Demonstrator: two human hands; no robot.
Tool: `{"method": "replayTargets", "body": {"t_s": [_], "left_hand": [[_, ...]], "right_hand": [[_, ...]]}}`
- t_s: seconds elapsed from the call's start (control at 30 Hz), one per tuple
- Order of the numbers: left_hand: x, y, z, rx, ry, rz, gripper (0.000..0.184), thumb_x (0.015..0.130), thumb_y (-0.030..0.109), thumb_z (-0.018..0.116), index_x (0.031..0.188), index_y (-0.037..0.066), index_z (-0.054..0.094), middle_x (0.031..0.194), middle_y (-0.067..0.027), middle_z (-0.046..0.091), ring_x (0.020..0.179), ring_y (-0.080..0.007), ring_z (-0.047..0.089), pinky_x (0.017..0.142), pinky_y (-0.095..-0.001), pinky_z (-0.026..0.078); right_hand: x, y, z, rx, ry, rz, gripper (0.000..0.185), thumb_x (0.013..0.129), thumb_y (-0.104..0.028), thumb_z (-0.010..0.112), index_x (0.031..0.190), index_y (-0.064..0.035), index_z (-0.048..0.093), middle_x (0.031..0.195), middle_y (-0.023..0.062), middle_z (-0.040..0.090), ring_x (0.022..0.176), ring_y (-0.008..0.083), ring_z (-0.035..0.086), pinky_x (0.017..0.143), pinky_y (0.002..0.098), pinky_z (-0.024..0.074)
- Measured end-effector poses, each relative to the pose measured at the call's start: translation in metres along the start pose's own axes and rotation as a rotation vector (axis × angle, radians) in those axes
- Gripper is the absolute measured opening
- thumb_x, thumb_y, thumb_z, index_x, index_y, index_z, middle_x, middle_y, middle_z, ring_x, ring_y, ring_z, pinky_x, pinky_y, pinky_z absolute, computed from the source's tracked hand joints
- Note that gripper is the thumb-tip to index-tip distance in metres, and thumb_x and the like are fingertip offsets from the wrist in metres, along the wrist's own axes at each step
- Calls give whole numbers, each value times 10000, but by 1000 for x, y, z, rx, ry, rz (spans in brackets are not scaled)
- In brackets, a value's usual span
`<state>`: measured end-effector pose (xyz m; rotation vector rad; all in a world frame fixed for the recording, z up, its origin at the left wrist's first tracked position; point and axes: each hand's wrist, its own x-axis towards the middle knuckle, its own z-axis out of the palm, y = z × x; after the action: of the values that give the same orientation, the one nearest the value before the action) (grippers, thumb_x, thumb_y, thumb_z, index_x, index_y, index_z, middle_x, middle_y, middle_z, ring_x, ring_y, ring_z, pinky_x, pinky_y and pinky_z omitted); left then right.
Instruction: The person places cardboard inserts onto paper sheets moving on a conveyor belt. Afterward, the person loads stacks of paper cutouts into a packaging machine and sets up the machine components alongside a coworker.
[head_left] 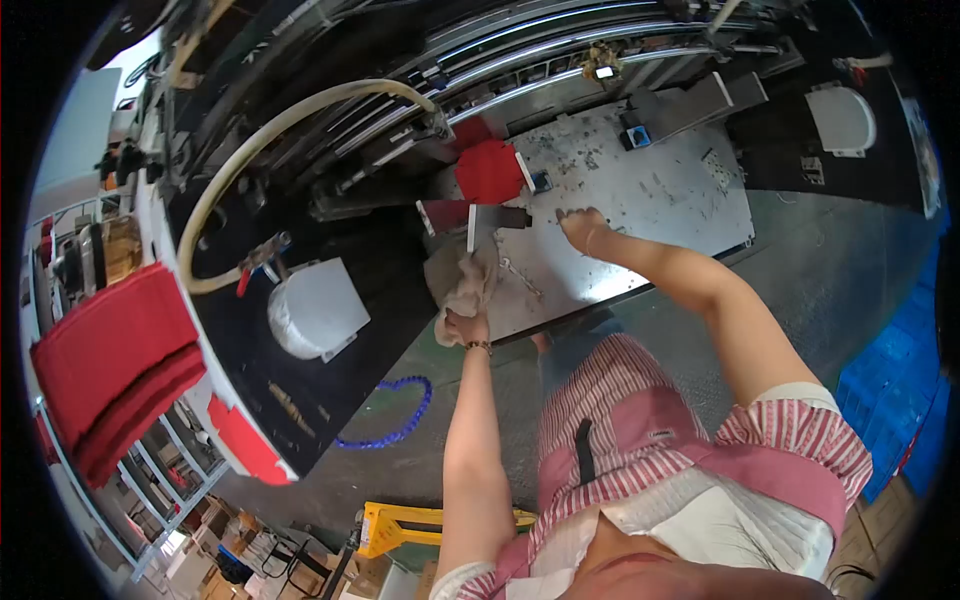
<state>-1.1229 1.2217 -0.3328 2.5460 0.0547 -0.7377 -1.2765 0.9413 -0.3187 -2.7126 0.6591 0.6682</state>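
Crumpled beige cloth (472, 284), bunched at the grey tabletop (690, 205)

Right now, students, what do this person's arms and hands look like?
The right sleeve is short, red-and-white striped, with a white cuff; the left sleeve shows a similar white edge. The left hand wears a dark beaded bracelet at the wrist. The right hand is ungloved.

We count two bare hands (465, 328) (583, 232), one crumpled beige cloth (468, 290) and one silver metal wrench (522, 279). We see two white rounded plates (318, 308) (842, 120) and one blue hose (427, 400).
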Motion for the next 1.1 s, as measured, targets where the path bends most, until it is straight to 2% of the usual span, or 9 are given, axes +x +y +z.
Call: {"method": "replayTargets", "body": {"t_s": [0.07, 0.13, 0.17, 0.27, 0.33, 0.53, 0.97, 1.07, 1.1], "left_hand": [[-12, 17, 20, 190, 75, -68, 795, 707, 251, 769, 1328, 3, 340, 1356, -210, 317, 1211, -373, 388, 990, -471, 348], [-31, 31, 27, 128, 49, 619, 718, 727, 181, 746, 1303, -1, 360, 1343, -199, 344, 1187, -350, 413, 988, -463, 348], [-49, 63, 26, -106, -116, 562, 710, 738, 165, 734, 1313, -2, 354, 1337, -197, 351, 1192, -348, 409, 999, -453, 345], [-84, 169, 17, -388, -236, 697, 682, 786, 77, 686, 1363, -1, 331, 1276, -175, 432, 1221, -290, 415, 1048, -392, 323], [-81, 221, 22, -445, -147, 826, 714, 797, 92, 681, 1395, 8, 301, 1355, -190, 401, 1302, -284, 345, 1074, -382, 292], [-70, 277, 38, -465, -375, 831, 550, 884, 58, 540, 1396, 39, 341, 1408, -177, 404, 1285, -298, 417, 1060, -352, 328], [-157, 259, 68, -584, -557, 942, 519, 888, 52, 520, 1379, 22, 357, 1424, -161, 381, 1317, -315, 366, 1101, -414, 271], [-149, 222, 28, -411, -129, 1012, 514, 816, 89, 620, 1282, -14, 429, 1326, -193, 430, 1221, -366, 404, 1016, -446, 323], [-145, 200, 22, -428, 137, 1008, 524, 798, 103, 651, 1258, -22, 433, 1300, -192, 432, 1187, -343, 418, 1005, -434, 325]], "right_hand": [[42, 14, 10, -50, 116, -19, 352, 859, -177, 493, 1189, -57, 516, 1034, 130, 635, 879, 258, 637, 762, 414, 477], [75, 19, 0, -272, 314, 8, 422, 838, -131, 514, 1245, -26, 479, 1083, 102, 603, 1012, 279, 589, 786, 409, 465], [91, 22, 1, -273, 312, -3, 422, 838, -131, 514, 1245, -26, 479, 1083, 102, 603, 1012, 279, 589, 786, 409, 465], [124, 23, 7, -336, 33, -45, 431, 847, -157, 502, 1260, -34, 498, 1081, 111, 603, 1011, 289, 589, 783, 410, 464], [134, 19, 13, -514, -212, -81, 283, 824, -252, 526, 1033, -89, 625, 988, 83, 657, 825, 227, 638, 694, 384, 463], [120, 46, 21, 277, -220, 59, 245, 886, -231, 490, 1025, -126, 663, 909, 68, 620, 818, 213, 619, 671, 381, 469], [-7, 150, 78, 482, -163, 114, 355, 922, -336, 452, 1006, -46, 640, 875, 126, 641, 832, 249, 628, 751, 366, 495], [14, 115, 79, 385, -205, 47, 390, 931, -360, 443, 1002, -28, 634, 867, 139, 646, 835, 257, 630, 770, 363, 501], [33, 72, 58, 244, -520, 311, 533, 944, -466, 415, 977, 18, 637, 932, 129, 659, 869, 245, 630, 795, 373, 497]]}}
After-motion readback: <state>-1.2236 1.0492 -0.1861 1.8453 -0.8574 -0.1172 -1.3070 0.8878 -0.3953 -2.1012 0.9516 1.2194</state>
